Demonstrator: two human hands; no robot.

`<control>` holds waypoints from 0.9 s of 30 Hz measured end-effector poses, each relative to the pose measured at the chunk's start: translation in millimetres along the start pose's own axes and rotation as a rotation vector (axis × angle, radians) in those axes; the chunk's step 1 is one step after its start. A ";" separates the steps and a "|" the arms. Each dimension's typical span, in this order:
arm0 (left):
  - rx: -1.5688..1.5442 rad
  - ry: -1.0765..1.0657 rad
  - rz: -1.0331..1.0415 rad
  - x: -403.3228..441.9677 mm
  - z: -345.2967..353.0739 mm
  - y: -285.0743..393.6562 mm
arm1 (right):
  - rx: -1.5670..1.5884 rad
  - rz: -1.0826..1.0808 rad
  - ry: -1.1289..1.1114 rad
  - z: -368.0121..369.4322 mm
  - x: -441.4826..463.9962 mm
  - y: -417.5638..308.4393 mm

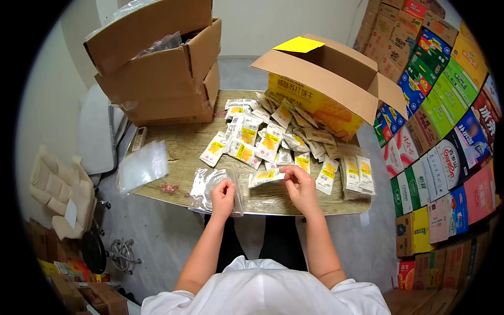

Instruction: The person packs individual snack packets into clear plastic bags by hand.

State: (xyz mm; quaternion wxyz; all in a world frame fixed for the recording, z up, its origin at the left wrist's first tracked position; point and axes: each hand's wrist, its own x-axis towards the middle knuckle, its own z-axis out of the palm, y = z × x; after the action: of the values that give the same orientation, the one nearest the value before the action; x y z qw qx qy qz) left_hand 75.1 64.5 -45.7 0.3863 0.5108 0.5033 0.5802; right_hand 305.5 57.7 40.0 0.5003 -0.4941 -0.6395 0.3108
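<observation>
My left hand [223,198] is closed in a fist at the table's front edge, with a clear plastic zip bag [203,185] pinched in it. The bag lies flat and looks empty. To its right, my right hand [299,188] pinches the right end of a small white-and-yellow cracker packet [265,177]. A loose heap of similar packets [269,140] spreads behind both hands. Right of my right hand, a filled clear bag [358,176] holds several packets. My fingertips are partly hidden.
An open yellow cracker carton [315,100] stands behind the heap. Stacked brown boxes [152,84] occupy the back left. Flat clear bags [144,167] and red scraps [169,188] lie on the left of the wooden table [184,142]. Colourful cartons [436,136] line the right side.
</observation>
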 end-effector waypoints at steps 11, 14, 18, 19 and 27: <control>0.228 -0.082 -0.005 5.4 9.0 -1.5 | -0.016 0.124 0.349 -8.9 -8.0 56.2; 0.272 -0.149 -0.040 1.7 16.2 11.2 | 0.183 0.232 0.225 -14.7 -8.1 89.3; 0.326 -0.221 -0.050 -1.9 16.1 17.5 | 0.044 0.331 -0.029 -21.0 -10.7 75.2; 0.343 -0.219 -0.029 -2.2 16.6 18.9 | 0.046 0.330 -0.031 -20.0 -11.6 62.7; 0.439 -0.248 0.024 -3.1 18.9 17.8 | 0.289 0.124 0.176 -28.7 -21.3 -3.6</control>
State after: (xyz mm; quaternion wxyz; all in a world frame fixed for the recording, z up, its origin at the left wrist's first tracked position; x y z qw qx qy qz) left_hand 95.4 61.6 -29.5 0.3179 0.6555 0.5601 0.3943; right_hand 331.8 33.7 44.9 0.6000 -0.4809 -0.5101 0.3853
